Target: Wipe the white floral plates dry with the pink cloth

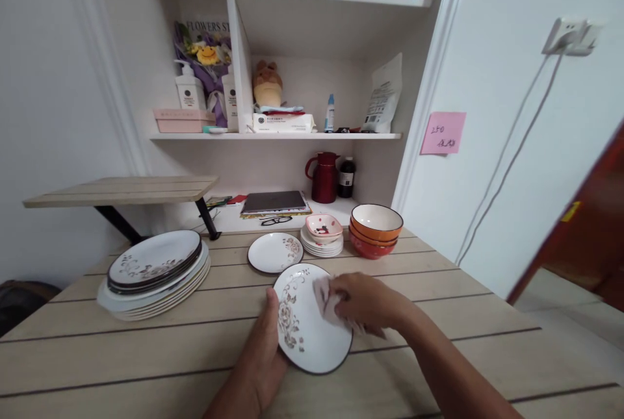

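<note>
A white plate with a dark rim and brown flower print is tilted up above the table. My left hand grips its left edge, thumb at the rim and the other fingers hidden behind. My right hand is closed on a pale cloth, which is pressed to the upper right of the plate's face; the hand is slightly blurred. Just behind lies a similar flowered plate, flat on the table.
On the wooden table stand a stack of plates at left, small dishes and stacked bowls at the back. Farther back are glasses, a laptop and a red jug. A raised wooden shelf overhangs the back left.
</note>
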`<control>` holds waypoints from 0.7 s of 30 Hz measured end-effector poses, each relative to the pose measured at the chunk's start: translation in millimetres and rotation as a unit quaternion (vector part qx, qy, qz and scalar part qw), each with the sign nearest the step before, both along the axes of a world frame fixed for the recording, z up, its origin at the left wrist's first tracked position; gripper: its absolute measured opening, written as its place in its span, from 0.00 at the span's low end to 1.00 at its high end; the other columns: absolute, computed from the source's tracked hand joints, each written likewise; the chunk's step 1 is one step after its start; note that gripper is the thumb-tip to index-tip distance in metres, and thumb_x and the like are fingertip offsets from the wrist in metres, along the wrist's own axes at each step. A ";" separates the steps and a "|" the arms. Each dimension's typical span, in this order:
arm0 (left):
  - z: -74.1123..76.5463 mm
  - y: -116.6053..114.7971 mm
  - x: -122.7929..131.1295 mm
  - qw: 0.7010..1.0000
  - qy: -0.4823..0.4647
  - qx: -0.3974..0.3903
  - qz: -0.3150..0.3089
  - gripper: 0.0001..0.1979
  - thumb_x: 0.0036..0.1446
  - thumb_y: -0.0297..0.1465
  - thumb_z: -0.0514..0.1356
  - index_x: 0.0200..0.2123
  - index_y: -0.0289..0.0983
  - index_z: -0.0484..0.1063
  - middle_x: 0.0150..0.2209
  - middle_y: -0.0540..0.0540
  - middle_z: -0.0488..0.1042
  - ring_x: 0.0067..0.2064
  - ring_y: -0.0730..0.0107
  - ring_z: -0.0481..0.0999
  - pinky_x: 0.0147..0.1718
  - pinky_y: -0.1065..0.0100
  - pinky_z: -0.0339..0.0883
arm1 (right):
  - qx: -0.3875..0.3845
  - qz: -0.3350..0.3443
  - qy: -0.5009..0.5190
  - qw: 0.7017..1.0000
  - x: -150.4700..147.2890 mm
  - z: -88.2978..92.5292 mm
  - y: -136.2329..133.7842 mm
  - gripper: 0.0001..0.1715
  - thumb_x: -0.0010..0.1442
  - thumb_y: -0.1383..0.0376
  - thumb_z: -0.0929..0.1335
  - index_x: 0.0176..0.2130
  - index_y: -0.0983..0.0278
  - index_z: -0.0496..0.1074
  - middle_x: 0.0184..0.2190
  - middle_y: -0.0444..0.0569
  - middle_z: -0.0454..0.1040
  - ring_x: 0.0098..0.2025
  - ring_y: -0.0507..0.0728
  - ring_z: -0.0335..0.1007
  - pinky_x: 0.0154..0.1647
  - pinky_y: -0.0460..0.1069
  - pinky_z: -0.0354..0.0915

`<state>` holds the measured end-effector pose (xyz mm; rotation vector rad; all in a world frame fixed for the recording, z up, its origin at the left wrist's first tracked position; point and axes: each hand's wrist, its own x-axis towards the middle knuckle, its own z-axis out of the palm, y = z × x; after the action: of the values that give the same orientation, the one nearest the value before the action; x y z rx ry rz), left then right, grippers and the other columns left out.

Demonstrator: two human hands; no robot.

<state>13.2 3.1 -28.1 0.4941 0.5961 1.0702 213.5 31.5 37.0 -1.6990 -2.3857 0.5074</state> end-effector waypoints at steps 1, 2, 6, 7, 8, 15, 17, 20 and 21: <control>-1.2 0.7 -0.1 1.000 0.001 0.003 0.005 0.32 0.57 0.47 0.56 0.59 0.34 0.65 0.53 0.35 0.74 0.58 0.53 0.70 0.59 0.54 0.58 | 0.038 -0.040 -0.001 0.998 -2.2 -2.8 3.3 0.11 0.50 0.68 0.67 0.36 0.60 0.76 0.35 0.48 0.77 0.34 0.56 0.70 0.31 0.47 0.57; -1.8 1.2 0.0 1.000 0.002 0.006 0.007 0.31 0.58 0.46 0.56 0.60 0.35 0.64 0.54 0.35 0.74 0.58 0.53 0.69 0.59 0.54 0.58 | 0.070 -0.072 0.001 0.995 -6.2 -6.4 6.1 0.12 0.52 0.68 0.66 0.37 0.62 0.75 0.37 0.50 0.76 0.36 0.57 0.70 0.33 0.48 0.57; 2.6 0.7 1.5 1.000 -0.011 0.006 -0.004 0.32 0.58 0.46 0.56 0.61 0.36 0.63 0.54 0.36 0.73 0.58 0.54 0.69 0.59 0.55 0.58 | 0.156 -0.051 0.060 0.985 -32.0 -20.6 8.4 0.15 0.59 0.68 0.63 0.44 0.64 0.73 0.46 0.55 0.73 0.44 0.59 0.70 0.42 0.50 0.61; 4.8 0.0 2.1 1.000 -0.018 0.004 -0.007 0.32 0.58 0.47 0.55 0.61 0.36 0.62 0.54 0.36 0.74 0.58 0.55 0.70 0.58 0.55 0.59 | 0.172 -0.012 0.092 0.981 -38.5 -22.6 6.6 0.15 0.59 0.69 0.63 0.45 0.63 0.73 0.48 0.54 0.72 0.47 0.59 0.69 0.45 0.50 0.61; 6.9 -0.8 2.6 1.000 -0.026 0.000 -0.009 0.32 0.58 0.48 0.54 0.61 0.36 0.62 0.54 0.36 0.74 0.58 0.55 0.70 0.58 0.55 0.59 | 0.185 0.031 0.126 0.974 -44.3 -23.6 4.2 0.16 0.60 0.70 0.63 0.46 0.62 0.73 0.48 0.53 0.72 0.49 0.59 0.67 0.48 0.50 0.61; 6.0 -1.5 2.5 0.999 -0.026 -0.024 -0.014 0.38 0.55 0.56 0.48 0.59 0.36 0.65 0.51 0.36 0.76 0.55 0.53 0.73 0.56 0.54 0.60 | 0.069 0.227 0.239 0.942 -53.6 -12.9 -11.9 0.17 0.53 0.75 0.66 0.40 0.61 0.76 0.39 0.44 0.77 0.42 0.53 0.70 0.46 0.46 0.62; 2.0 -0.1 1.0 0.999 -0.027 -0.020 -0.029 0.39 0.55 0.57 0.48 0.58 0.34 0.66 0.51 0.34 0.76 0.55 0.51 0.72 0.57 0.52 0.60 | -0.030 0.253 0.206 0.945 -42.5 -7.9 -13.0 0.13 0.52 0.71 0.69 0.39 0.61 0.77 0.37 0.43 0.77 0.39 0.52 0.70 0.41 0.44 0.62; -2.2 1.9 -0.6 0.998 -0.036 -0.015 -0.047 0.41 0.54 0.58 0.47 0.58 0.33 0.66 0.53 0.33 0.74 0.57 0.49 0.70 0.58 0.51 0.58 | -0.162 0.232 0.105 0.953 -18.4 0.6 -11.7 0.15 0.47 0.67 0.73 0.38 0.61 0.78 0.34 0.43 0.77 0.35 0.52 0.70 0.35 0.44 0.61; -2.8 2.5 -0.7 0.998 -0.036 -0.011 -0.045 0.41 0.54 0.58 0.47 0.59 0.33 0.66 0.54 0.33 0.73 0.58 0.50 0.70 0.59 0.51 0.57 | -0.170 0.198 0.068 0.963 -10.9 3.1 -10.4 0.15 0.46 0.66 0.73 0.37 0.61 0.79 0.32 0.42 0.77 0.33 0.53 0.70 0.32 0.44 0.60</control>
<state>12.5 5.6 -30.9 0.4573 0.5160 0.9919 202.6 21.1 40.1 -1.2310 -2.6561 1.1118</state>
